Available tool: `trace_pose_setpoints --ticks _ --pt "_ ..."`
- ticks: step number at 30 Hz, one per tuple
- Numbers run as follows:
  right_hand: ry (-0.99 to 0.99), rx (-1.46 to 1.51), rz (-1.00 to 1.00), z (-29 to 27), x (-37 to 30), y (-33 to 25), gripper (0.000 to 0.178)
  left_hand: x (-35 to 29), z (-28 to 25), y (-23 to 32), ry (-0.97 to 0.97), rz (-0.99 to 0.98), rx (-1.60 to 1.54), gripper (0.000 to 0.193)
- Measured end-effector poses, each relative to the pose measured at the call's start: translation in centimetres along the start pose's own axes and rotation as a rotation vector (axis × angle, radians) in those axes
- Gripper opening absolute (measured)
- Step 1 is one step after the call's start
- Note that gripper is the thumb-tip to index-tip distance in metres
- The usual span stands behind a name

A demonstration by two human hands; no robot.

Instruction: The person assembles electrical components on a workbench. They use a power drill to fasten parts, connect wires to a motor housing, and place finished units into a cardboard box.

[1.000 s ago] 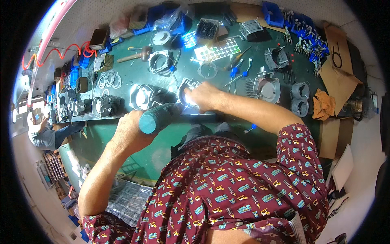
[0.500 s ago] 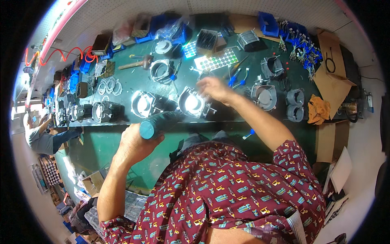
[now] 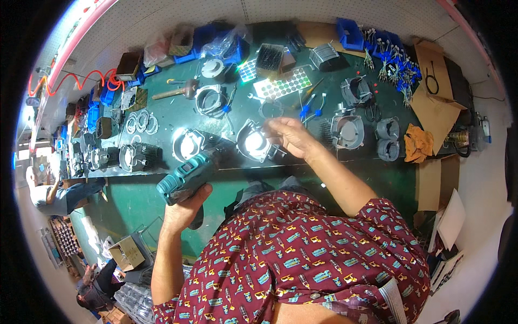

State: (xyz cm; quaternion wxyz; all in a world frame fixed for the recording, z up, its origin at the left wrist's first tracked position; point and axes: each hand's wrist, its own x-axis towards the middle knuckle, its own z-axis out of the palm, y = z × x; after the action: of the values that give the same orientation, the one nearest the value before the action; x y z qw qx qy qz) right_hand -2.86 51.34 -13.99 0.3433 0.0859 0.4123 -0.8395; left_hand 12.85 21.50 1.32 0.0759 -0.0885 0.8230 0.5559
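Observation:
My left hand (image 3: 186, 209) is wrapped round the grip of a teal cordless drill (image 3: 189, 175) near the table's front edge. The drill's nose points right, over the gap between two round metal housings. Of these, the left housing (image 3: 189, 144) lies behind the drill with its bright inside facing up. My right hand (image 3: 294, 137) is at the right rim of the other housing (image 3: 253, 141), thumb and fingertips pinched together. Whatever is between those fingertips is too small to make out. Just behind that hand lies a dark round disc (image 3: 271, 109).
Behind are a mallet (image 3: 175, 92), a ring-shaped housing (image 3: 211, 101), a sticker sheet (image 3: 286, 83) and a box of dark screws (image 3: 270, 58). Rightward lie another housing (image 3: 348, 131), an orange cloth (image 3: 418, 143) and cardboard (image 3: 437, 110). A person (image 3: 65, 191) sits far left.
My left hand has turned the drill from end-on to lying sideways, moving it slightly left and down. My right hand has come a little lower, to the housing's rim.

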Motion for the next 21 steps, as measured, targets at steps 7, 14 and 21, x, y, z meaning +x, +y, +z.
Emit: trace_pose_setpoints --ticks 7,14,21 --pt "0.0 0.051 -0.019 -0.3 0.0 -0.2 0.018 -0.4 1.4 -0.4 0.032 -0.182 -0.312 0.02" --pt "0.015 0.069 -0.025 -0.1 0.4 -0.3 0.017 -0.4 1.4 -1.5 0.011 -0.174 -0.269 0.021" --pt "-0.139 -0.019 0.072 -0.9 -0.2 -1.2 0.023 -0.9 0.0 -2.9 -0.013 0.155 0.25 0.025"
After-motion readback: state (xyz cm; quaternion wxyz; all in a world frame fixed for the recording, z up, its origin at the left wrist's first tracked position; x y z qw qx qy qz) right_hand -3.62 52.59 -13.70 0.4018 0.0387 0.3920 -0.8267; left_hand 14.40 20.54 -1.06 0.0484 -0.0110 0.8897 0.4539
